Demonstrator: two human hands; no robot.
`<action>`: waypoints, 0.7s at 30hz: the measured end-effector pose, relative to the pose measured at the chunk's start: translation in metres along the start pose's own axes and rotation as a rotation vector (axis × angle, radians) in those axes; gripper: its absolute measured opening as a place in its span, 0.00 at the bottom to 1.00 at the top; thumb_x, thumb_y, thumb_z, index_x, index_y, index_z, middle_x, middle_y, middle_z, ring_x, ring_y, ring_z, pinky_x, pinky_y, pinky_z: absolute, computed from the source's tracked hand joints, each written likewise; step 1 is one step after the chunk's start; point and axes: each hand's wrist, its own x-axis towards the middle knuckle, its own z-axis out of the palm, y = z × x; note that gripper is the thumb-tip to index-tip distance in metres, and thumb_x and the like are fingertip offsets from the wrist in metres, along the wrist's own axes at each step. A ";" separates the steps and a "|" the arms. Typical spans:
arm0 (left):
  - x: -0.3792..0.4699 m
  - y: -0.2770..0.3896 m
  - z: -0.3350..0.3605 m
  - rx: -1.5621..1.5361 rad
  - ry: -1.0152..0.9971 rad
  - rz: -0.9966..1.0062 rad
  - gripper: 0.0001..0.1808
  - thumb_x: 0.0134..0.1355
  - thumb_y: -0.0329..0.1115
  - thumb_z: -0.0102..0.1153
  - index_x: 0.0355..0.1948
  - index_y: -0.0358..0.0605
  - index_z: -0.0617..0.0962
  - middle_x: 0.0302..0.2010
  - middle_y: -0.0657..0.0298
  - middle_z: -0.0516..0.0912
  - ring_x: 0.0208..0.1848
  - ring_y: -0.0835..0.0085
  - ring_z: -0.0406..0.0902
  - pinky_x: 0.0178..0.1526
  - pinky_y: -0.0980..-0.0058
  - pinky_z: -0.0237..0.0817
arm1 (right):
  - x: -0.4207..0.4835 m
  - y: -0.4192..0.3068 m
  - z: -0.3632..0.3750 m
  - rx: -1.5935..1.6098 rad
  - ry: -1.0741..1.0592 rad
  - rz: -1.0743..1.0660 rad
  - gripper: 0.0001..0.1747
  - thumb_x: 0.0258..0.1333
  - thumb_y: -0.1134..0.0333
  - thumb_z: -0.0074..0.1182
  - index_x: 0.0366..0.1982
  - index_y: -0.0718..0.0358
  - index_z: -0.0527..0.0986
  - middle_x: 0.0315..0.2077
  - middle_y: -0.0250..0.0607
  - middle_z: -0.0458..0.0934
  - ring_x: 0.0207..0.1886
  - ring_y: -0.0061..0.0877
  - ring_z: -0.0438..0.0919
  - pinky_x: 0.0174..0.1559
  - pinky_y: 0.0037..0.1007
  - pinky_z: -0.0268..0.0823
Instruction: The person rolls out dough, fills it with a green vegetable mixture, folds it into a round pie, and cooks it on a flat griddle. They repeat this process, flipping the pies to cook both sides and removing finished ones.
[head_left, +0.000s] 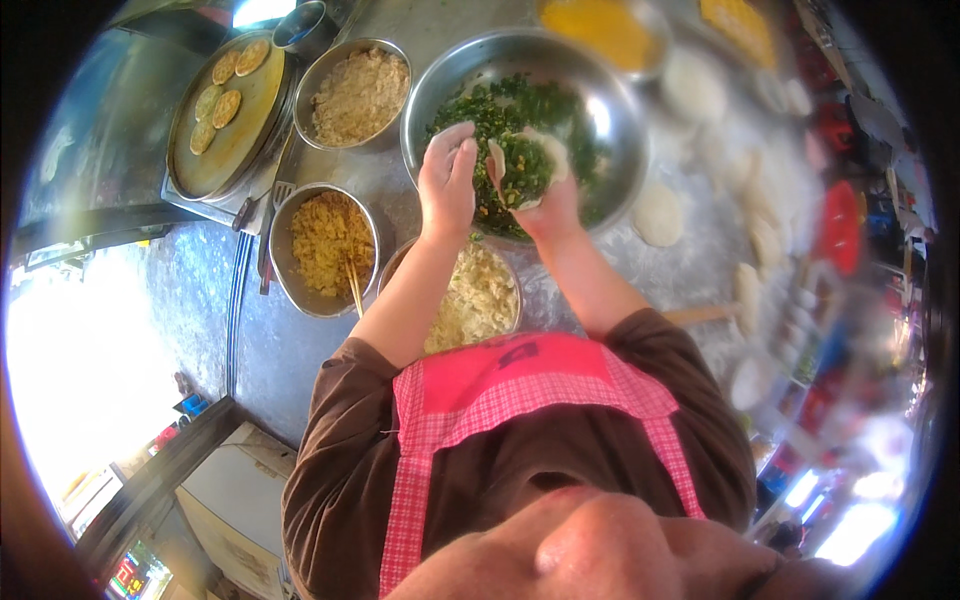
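Note:
My right hand (555, 206) cups a round dough wrapper (556, 159) heaped with chopped green filling (523, 169), flecked with yellow bits. It is over the near part of a large steel bowl (628, 169). More chopped greens (517, 97) lie in that bowl. Just left of the wrapper, my left hand (448, 184) is raised with fingers curved and thumb apart. I see nothing in it, though its palm is partly hidden. Under my left forearm, a bowl of pale shredded filling (480, 292) is partly covered.
At left, a round griddle (255, 146) carries several browned flat cakes. Nearby are bowls of yellowish filling (330, 240) with chopsticks (355, 285) and of tan filling (360, 97), plus a slotted spatula (283, 193). Blurred at right are a dough round (658, 216) and a wooden stick (701, 313).

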 end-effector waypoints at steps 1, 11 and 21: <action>-0.005 0.002 -0.005 -0.037 -0.002 -0.094 0.09 0.66 0.31 0.56 0.44 0.38 0.81 0.43 0.61 0.83 0.45 0.73 0.79 0.51 0.75 0.70 | 0.001 -0.002 0.000 0.025 0.009 -0.007 0.11 0.64 0.61 0.51 0.43 0.58 0.75 0.40 0.39 0.80 0.45 0.40 0.81 0.50 0.48 0.74; -0.033 -0.033 0.004 0.086 -0.240 -0.173 0.09 0.60 0.21 0.60 0.43 0.34 0.78 0.37 0.63 0.83 0.37 0.79 0.80 0.44 0.78 0.73 | 0.007 -0.005 0.000 0.094 -0.006 -0.073 0.10 0.61 0.63 0.53 0.43 0.58 0.75 0.38 0.39 0.80 0.46 0.41 0.80 0.52 0.47 0.74; -0.031 -0.016 0.005 -0.308 -0.134 -0.397 0.04 0.62 0.27 0.63 0.36 0.40 0.79 0.32 0.68 0.80 0.32 0.83 0.75 0.33 0.83 0.70 | 0.006 -0.014 0.001 0.007 0.040 -0.159 0.11 0.60 0.64 0.54 0.43 0.58 0.74 0.40 0.44 0.80 0.45 0.42 0.81 0.49 0.46 0.75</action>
